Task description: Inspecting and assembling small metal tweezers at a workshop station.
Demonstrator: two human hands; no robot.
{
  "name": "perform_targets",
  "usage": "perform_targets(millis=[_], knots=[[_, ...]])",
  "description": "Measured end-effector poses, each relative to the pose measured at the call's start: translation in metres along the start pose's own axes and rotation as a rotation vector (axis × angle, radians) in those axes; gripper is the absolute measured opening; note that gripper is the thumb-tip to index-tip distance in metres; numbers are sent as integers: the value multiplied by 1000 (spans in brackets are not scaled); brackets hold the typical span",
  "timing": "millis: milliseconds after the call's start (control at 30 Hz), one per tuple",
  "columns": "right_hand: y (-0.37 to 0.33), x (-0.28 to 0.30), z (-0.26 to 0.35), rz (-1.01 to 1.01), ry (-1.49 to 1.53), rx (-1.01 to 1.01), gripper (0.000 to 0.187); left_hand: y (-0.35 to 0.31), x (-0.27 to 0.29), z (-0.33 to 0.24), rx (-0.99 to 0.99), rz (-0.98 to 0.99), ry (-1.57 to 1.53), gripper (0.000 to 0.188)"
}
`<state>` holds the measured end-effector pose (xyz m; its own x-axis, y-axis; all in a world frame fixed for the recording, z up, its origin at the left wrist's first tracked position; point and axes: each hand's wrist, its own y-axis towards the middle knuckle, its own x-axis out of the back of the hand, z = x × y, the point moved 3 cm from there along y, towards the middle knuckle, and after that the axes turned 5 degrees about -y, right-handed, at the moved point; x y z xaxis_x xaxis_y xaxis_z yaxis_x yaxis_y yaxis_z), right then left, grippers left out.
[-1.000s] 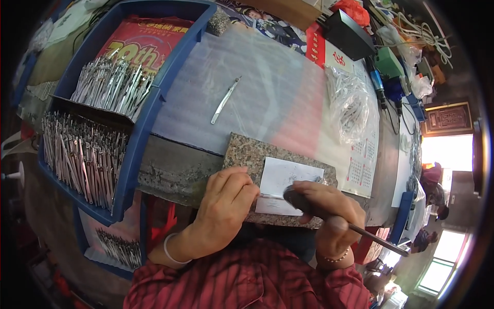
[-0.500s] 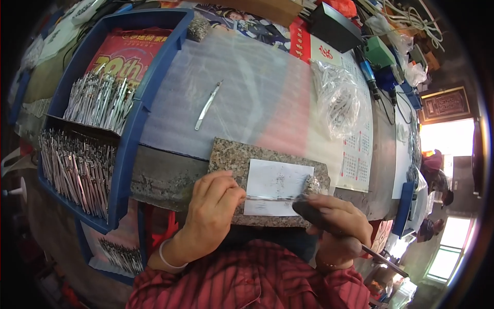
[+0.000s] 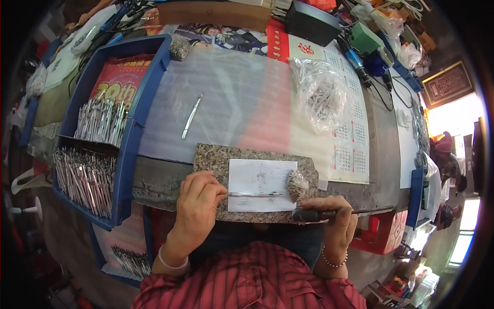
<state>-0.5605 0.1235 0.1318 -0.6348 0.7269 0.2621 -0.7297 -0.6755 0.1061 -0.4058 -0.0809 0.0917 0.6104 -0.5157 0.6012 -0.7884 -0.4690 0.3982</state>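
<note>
My left hand (image 3: 198, 208) pinches one end of a slim silver metal piece (image 3: 257, 194), which lies across a white sheet of paper (image 3: 247, 170). Dark smudges mark the paper. Under it is a speckled granite slab (image 3: 212, 154) at the table's near edge. In my right hand (image 3: 338, 221) is a tool with a dark handle (image 3: 307, 215) and a long thin shaft; the handle points left, over the slab's near right corner, and the shaft runs out to the right. A rough greyish lump (image 3: 298, 185) sits on the slab by the paper's right edge.
At left, a blue tray (image 3: 135, 129) holds many slender silver pieces in two compartments. Another silver piece (image 3: 192, 116) lies on the translucent mat (image 3: 226, 87). Farther right are a clear plastic bag (image 3: 321, 98) and a black box (image 3: 312, 23). A red stool (image 3: 383, 234) stands below.
My right hand has turned, and the tool now lies nearly level, its handle drawn back off the metal piece. The left hand keeps its pinch. The whole view has shifted slightly.
</note>
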Motion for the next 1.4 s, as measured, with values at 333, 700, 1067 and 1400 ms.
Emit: perform_targets(millis=[333, 700, 1067, 1400], knots=[[-17, 2, -26, 140, 331, -265, 22, -1, 9, -4, 5, -78, 40, 20], [-24, 6, -44, 186, 270, -205, 14, 61, 46, 60, 255, -391, 193, 5], [-21, 1, -37, 66, 209, -207, 9, 49, 32, 51, 217, -167, 302, 13], [18, -8, 4, 37, -598, 140, 39, -3, -5, -33, -6, 109, 206, 32]])
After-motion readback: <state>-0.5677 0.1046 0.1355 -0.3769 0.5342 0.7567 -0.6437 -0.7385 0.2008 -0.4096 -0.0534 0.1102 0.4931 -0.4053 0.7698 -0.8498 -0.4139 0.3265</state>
